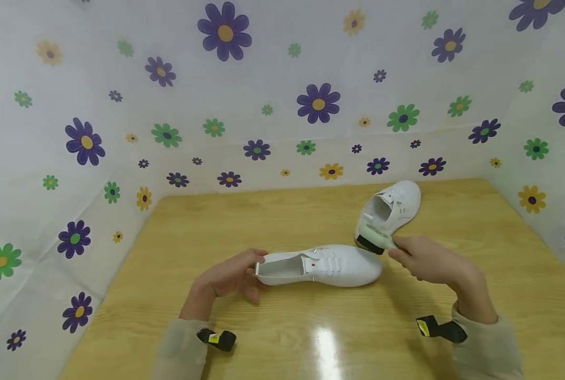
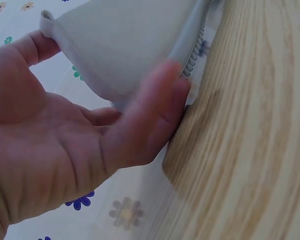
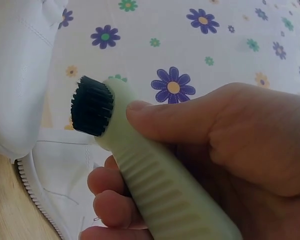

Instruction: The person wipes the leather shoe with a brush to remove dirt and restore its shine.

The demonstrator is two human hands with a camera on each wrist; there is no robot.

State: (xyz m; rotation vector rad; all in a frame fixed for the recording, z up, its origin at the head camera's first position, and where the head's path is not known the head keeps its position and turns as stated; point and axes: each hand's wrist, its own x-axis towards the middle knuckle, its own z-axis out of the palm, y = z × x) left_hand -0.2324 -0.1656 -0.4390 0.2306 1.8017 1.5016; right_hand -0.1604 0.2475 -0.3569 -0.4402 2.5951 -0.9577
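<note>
On the wood-grain worktop (image 1: 192,227), toward its left edge, the left hand (image 1: 227,274) pinches the near shoe's heel between thumb and fingers, seemingly to steady it from behind and leave the upper uncovered. That white shoe (image 1: 346,272) sits mid-worktop, its toe toward the right edge: smooth, leather-like upper, rounded toe, white laces, ridged sole edge. Just beside the toe, apart from it, is a pale green brush (image 1: 376,236), likely plastic, with grip ribs and stiff black bristles (image 3: 92,107) facing the shoe. The second white shoe (image 1: 408,200) lies toward the far right corner, angled, perhaps to leave room. The right hand (image 1: 430,261) wraps the brush handle, thumb braced near its head, probably for control.
</note>
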